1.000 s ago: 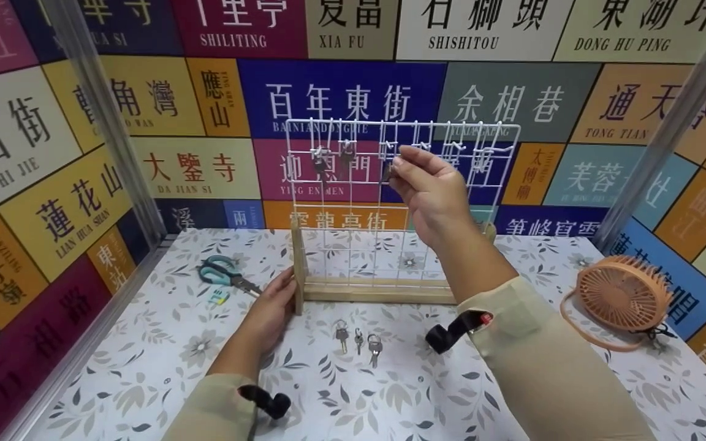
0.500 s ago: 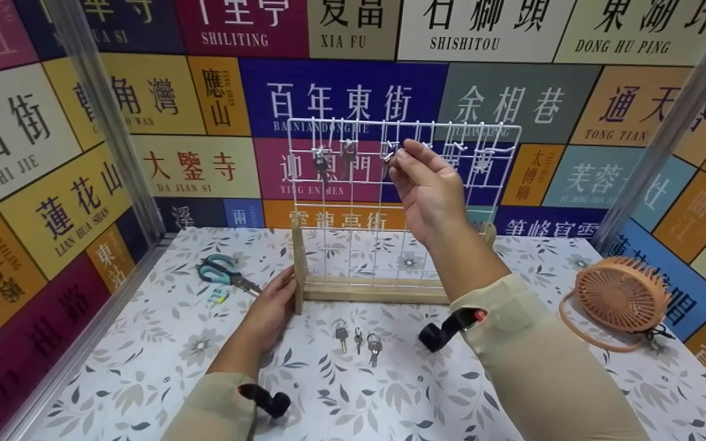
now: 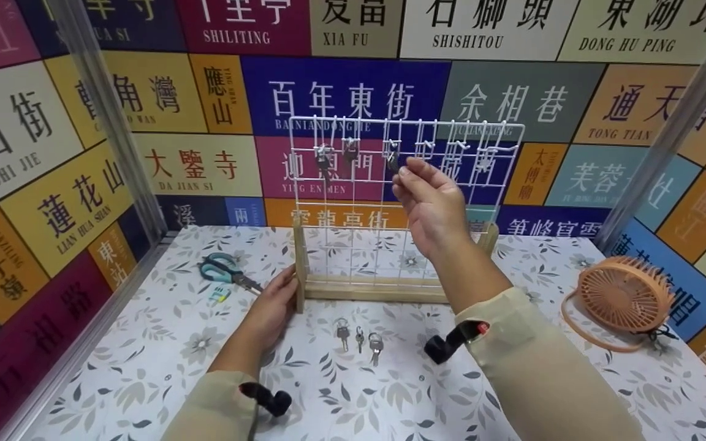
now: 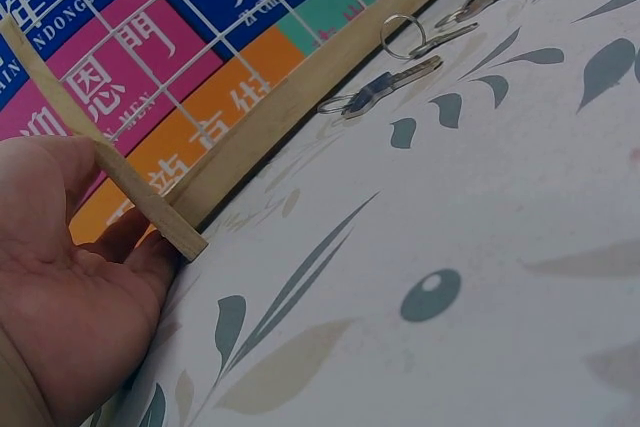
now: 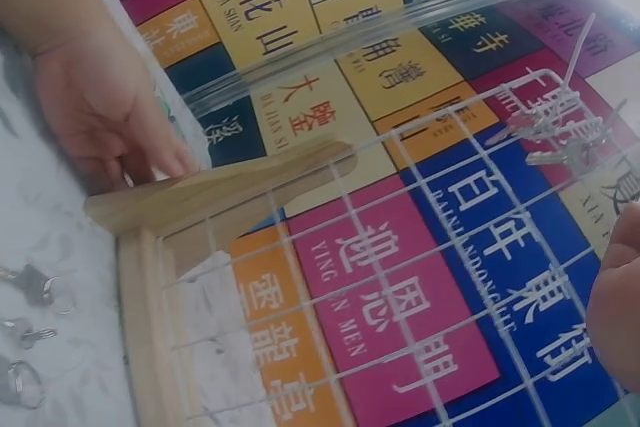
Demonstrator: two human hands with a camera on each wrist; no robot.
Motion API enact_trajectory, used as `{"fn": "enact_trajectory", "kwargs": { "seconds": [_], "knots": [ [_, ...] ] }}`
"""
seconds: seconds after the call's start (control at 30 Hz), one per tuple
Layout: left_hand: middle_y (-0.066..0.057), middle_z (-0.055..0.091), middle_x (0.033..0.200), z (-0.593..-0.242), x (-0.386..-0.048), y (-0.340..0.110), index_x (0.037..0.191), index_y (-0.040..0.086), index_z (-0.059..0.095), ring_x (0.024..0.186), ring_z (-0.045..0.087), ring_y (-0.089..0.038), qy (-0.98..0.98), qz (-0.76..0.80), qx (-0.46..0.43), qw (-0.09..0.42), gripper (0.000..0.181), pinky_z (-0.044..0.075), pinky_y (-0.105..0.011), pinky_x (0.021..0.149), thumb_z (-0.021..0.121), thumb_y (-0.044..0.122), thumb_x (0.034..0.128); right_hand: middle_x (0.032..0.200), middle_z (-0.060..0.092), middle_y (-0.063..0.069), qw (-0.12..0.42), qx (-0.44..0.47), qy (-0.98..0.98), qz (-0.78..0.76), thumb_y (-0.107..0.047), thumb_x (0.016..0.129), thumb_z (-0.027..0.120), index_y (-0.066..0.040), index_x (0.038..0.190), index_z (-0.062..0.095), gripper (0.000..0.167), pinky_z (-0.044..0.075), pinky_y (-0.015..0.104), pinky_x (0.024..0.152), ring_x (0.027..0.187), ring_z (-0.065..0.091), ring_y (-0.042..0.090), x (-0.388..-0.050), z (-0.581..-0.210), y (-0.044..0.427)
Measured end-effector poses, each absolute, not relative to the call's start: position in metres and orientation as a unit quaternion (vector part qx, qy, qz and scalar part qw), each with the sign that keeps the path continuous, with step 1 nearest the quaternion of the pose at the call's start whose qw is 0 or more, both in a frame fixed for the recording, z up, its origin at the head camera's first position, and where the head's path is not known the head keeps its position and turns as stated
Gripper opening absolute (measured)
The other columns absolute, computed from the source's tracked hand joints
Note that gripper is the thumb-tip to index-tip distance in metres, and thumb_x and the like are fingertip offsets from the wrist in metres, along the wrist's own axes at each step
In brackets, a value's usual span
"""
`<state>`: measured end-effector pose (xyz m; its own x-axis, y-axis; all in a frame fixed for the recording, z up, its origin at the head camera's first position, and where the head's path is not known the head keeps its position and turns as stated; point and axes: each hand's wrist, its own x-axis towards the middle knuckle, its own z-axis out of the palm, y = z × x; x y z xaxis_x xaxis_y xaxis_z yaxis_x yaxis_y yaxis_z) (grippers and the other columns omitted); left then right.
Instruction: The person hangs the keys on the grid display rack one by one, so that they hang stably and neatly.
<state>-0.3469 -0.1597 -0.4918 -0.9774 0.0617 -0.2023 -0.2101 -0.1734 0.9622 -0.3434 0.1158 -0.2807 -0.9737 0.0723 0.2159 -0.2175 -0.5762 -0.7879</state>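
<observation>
A white wire grid rack (image 3: 353,205) on a wooden base stands on the table, with hooks along its upper part. Keys (image 3: 323,160) hang from its left hooks, and another dark key (image 3: 393,159) hangs from a hook nearer the middle. My right hand (image 3: 432,205) is just right of that key, thumb and forefinger close together beside its lower end; the key looks free of them. My left hand (image 3: 273,303) holds the rack's left wooden upright (image 4: 140,192), thumb on one side and fingers behind. Three ringed keys (image 3: 359,340) lie on the table before the rack.
Teal-handled pliers (image 3: 221,269) and a small teal-and-yellow item (image 3: 219,295) lie left of the rack. An orange fan (image 3: 622,300) stands on the right. A sign-covered wall (image 3: 488,37) rises behind the flowered tabletop (image 3: 353,404).
My right hand rises slightly with the key to the hook, then drops a little. The key now hangs on the hook beside my fingertips. My left hand stays on the upright.
</observation>
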Motion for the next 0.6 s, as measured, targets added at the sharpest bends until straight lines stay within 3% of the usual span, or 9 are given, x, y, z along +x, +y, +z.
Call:
{"fn": "enact_trajectory", "kwargs": {
  "seconds": [0.6],
  "knots": [
    [0.007,0.039,0.173,-0.494,-0.348,-0.161,0.161,0.039,0.045,0.164,0.031,-0.020,0.650,0.754,-0.046,0.084,0.049,0.022,-0.042,0.138,0.052,0.036,0.1132,0.103,0.073,0.000,-0.050,0.143,-0.615,0.773,-0.003,0.102,0.069,-0.012,0.113,0.077,0.016,0.065,0.028,0.086,0.094,0.072,0.016,-0.307,-0.379,0.140]
  ]
}}
